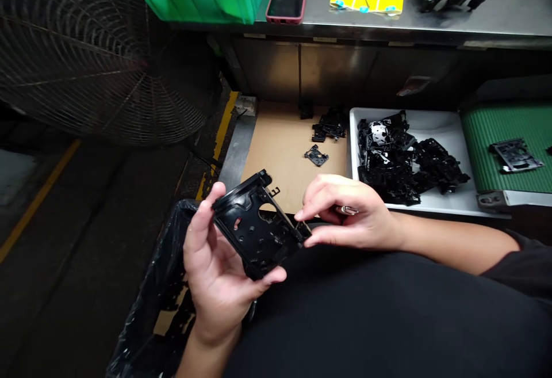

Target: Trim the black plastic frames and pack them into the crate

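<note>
A black plastic part [254,240] is held in the air near the middle of the frame, tilted, with its upper edge toward the upper left and a round opening through its face. It appears to be partway through handling: it is off every surface, and the fingers are busy at its right corner, though what is already done to it cannot be told. The left hand [219,277] cradles it from below and the left, palm turned up, fingertips at the upper-left edge and thumb along the bottom edge. The right hand [353,211], wearing a ring [347,210], comes in from the right with its forearm nearly level, thumb and curled fingers pinched narrowly at the part's right corner; whether they grip a separate small piece there is unclear. Beyond the hands, a small black part [316,155] lies on a brown board [276,142] at centre, just below a cluster of black parts [332,125]. Right of the board, a white tray [446,122] holds a heap of similar pieces, apparently many of them, whether finished or waiting cannot be told. At the far right, a greyish part [520,156] sits on a green ribbed belt [487,130].
</note>
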